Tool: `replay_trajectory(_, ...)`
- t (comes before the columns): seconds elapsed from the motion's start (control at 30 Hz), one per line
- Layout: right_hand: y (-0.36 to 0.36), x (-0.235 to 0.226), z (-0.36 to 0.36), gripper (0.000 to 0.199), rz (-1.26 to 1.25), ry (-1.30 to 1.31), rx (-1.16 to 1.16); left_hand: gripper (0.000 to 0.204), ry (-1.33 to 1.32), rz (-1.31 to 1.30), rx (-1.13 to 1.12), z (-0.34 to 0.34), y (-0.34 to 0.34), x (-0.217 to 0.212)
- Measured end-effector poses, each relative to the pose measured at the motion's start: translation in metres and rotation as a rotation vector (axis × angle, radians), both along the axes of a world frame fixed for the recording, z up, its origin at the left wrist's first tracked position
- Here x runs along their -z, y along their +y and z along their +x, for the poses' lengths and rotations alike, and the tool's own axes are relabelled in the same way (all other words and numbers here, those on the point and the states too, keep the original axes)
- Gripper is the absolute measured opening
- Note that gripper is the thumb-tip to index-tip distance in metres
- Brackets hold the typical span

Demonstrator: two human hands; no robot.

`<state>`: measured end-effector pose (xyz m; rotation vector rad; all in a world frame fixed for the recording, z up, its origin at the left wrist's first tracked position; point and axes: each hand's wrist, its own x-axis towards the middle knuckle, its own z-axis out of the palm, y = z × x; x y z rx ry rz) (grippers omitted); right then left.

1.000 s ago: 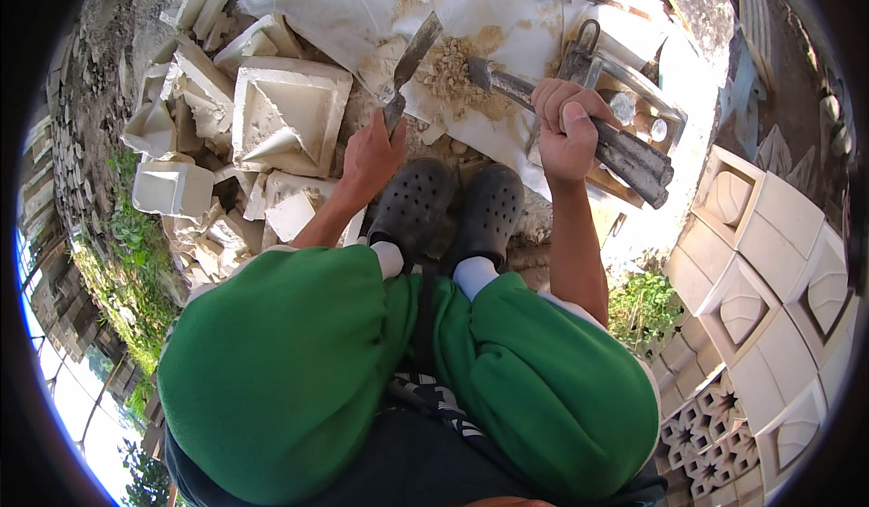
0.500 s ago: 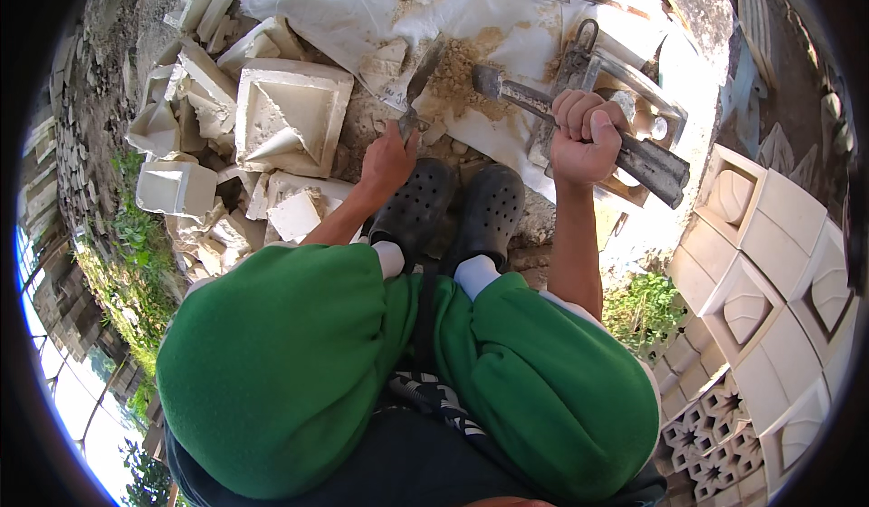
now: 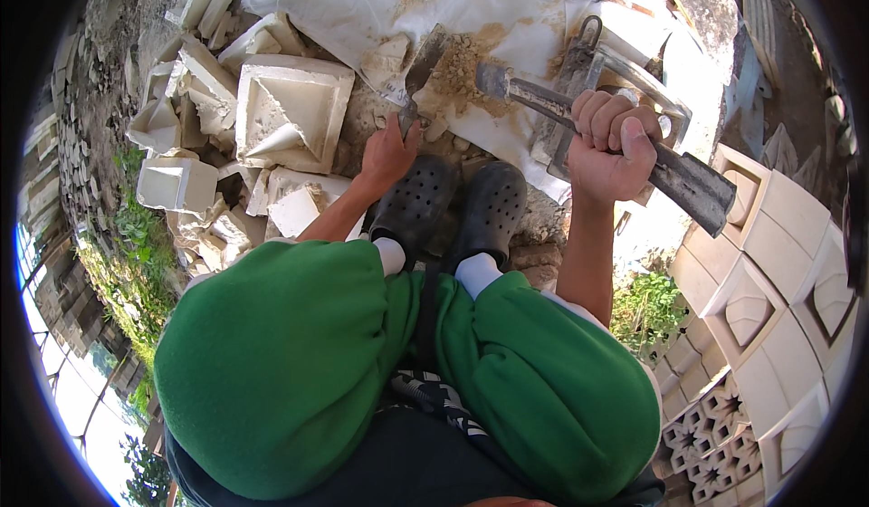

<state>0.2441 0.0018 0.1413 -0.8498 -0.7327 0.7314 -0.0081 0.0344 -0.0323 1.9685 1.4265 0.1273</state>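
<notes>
A square cream plaster tile with a raised pyramid centre (image 3: 291,113) lies well left of the left hand (image 3: 387,152). Its fingers are curled around the handle of a narrow grey metal trowel (image 3: 418,77), whose blade points away toward a heap of tan sand (image 3: 466,59). The right hand (image 3: 608,142) has its fingers wrapped tight about a long, mortar-crusted metal bar (image 3: 615,136), held just right of the sand.
</notes>
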Motion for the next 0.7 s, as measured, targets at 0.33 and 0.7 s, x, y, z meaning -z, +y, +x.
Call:
replay_trajectory(0.33,0.024,0.041,-0.02,0.023,-0.124,-0.099,-0.054,0.036,0.072,-0.113,0.004,0.011,0.0,-0.002)
replay_trajectory(0.7,0.028,0.021,-0.023,0.023,-0.038,-0.118,-0.04,0.039,0.107,-0.094,0.015,0.008,0.001,-0.006)
